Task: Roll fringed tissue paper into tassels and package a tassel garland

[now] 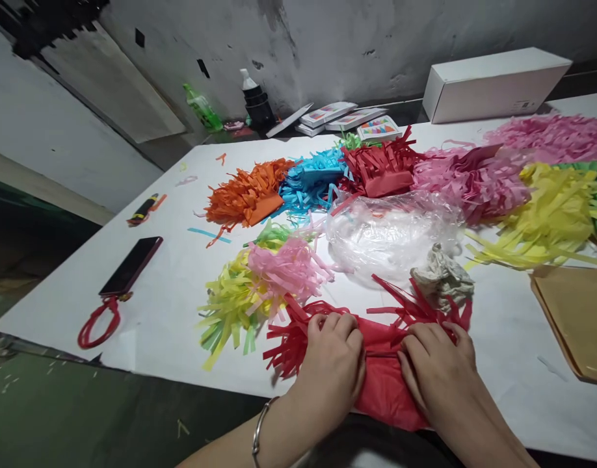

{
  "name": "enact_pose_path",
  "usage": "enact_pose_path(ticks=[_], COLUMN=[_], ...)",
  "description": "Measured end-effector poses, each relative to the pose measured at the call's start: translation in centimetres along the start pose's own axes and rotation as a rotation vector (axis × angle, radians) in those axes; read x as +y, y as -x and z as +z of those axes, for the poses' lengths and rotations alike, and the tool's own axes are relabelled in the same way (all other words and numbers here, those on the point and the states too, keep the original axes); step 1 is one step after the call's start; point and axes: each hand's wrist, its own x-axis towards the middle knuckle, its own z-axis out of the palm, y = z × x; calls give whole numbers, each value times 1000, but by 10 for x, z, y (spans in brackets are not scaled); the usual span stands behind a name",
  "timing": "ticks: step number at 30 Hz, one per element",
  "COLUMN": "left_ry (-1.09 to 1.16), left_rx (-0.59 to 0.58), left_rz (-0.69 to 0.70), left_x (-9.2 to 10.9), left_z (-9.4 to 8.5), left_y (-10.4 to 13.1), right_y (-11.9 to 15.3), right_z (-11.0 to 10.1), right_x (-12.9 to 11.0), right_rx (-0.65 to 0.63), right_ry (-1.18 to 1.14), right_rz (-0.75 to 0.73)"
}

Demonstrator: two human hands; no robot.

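Observation:
Red tissue paper [391, 390] lies at the table's front edge, its far ends cut into fringe that spreads to both sides. My left hand [335, 354] is closed on its left part, fingers curled over the paper. On the right part, my right hand [437, 361] grips in the same way. Between the hands runs a narrow fold or rolled line across the sheet. Just beyond my left hand rests a pile of pink fringed paper [289, 266] over yellow-green fringe [235, 299]. A crumpled greyish-white cloth or glove [445, 276] sits beyond my right hand.
Orange [250, 192], blue [313, 179], dark red [381, 162], pink [469, 182] and yellow [557, 214] fringe bundles line the back. Clear plastic [396, 234] lies mid-table. A phone [131, 265] and cutter [143, 210] are left, brown paper [574, 318] right, a white box [493, 84] behind.

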Motion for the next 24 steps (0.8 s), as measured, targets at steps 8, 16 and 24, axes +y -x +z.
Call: enact_pose_path(ticks=[8,16,24], left_ry=[-238,-66,66], left_rx=[67,88,-45], left_rz=[413,526,420], left_x=[-1,-7,-7], left_z=[3,2,25], left_y=[-5,-13,4], right_y=[1,-7,-10], right_z=[2,5,-13], right_x=[-6,-14,6], right_rx=[70,85,325], right_ry=[-113,-59,-300], right_rz=[-182,-179,227])
